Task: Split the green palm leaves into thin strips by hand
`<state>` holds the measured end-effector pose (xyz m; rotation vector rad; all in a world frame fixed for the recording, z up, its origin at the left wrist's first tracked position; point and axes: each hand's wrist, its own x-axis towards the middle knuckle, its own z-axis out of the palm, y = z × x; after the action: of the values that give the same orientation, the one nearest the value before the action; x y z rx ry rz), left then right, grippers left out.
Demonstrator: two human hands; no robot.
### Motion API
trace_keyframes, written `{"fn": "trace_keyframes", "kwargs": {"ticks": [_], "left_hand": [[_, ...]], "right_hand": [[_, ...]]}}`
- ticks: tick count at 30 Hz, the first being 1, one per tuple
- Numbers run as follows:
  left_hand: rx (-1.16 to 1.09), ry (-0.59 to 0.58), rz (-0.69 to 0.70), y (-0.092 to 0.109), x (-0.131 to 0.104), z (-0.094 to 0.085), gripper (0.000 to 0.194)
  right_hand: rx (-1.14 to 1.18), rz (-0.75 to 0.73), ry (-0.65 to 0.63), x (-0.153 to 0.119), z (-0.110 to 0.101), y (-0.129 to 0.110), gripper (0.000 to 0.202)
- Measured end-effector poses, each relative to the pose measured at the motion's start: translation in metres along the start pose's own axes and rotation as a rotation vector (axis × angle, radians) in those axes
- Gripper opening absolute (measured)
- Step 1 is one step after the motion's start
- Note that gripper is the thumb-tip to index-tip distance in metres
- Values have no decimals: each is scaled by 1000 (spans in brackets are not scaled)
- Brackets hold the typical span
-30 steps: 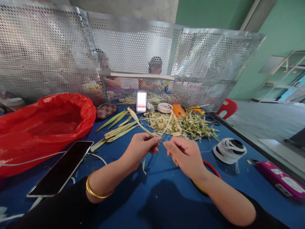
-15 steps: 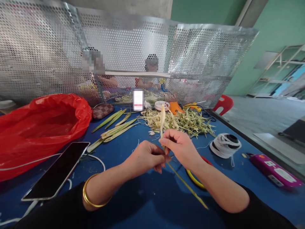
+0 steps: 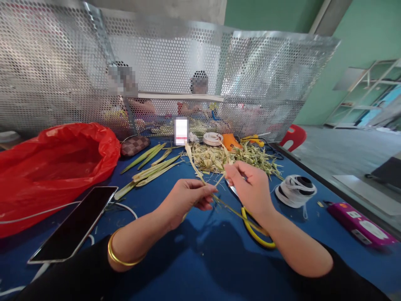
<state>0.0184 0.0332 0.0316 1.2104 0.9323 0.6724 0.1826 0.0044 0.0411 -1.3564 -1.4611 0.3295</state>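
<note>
Over the blue table, my left hand (image 3: pixel 192 195) pinches a thin plant strip (image 3: pixel 193 164), whose pale, wide end points up and away. From its fingertips a narrow yellowish length runs down to the right, below my right hand. My right hand (image 3: pixel 249 184), a little higher and to the right, pinches another pale strip (image 3: pixel 220 179) that slants down to the left fingertips. Yellow-handled scissors (image 3: pixel 255 236) lie under my right hand and wrist, partly hidden. Beyond the hands is a heap of shredded plant pieces (image 3: pixel 238 159).
A red plastic bag (image 3: pixel 56 167) and a phone (image 3: pixel 75 225) with a white cable are on the left, near green stalks (image 3: pixel 156 170). White cord (image 3: pixel 296 191) and a purple packet (image 3: pixel 361 223) lie right. Two people sit behind the perforated metal screen (image 3: pixel 169 54).
My hands have moved apart, the right one up and to the right. The strips now spread into a V between them, and more of the scissors shows.
</note>
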Motion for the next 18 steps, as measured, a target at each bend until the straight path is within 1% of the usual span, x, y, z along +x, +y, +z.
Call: {"fn": "trace_keyframes", "kwargs": {"ticks": [1,2,3,4,5,6,8,11,14,18], "left_hand": [[-25,7,8,1,0,-1,23],[-43,8,11,2,1,-2,24],[-55,5,11,2,1,-3,26],[-61,-3,6,2,1,-3,27],[-64,-15,-3,2,1,-3,28],[-65,-29,-13,1,1,-3,28],[-66,-57,-31,-1,1,-1,29],[-75,-78,-62,-2,1,0,27],[-86,-81,-81,-3,1,0,22],[-93,-85,-48,-4,2,0,18]], "right_hand": [[-13,81,-74,3,-3,3,40],[4,166,-178,6,-4,7,44],[43,240,-278,8,-4,10,46],[106,288,-347,10,-4,12,45],[179,318,-389,10,-2,14,41],[261,332,-403,10,1,14,36],[416,342,-390,9,6,13,25],[537,352,-368,6,12,10,18],[538,340,-331,3,15,9,18],[509,344,-211,1,20,12,19]]}}
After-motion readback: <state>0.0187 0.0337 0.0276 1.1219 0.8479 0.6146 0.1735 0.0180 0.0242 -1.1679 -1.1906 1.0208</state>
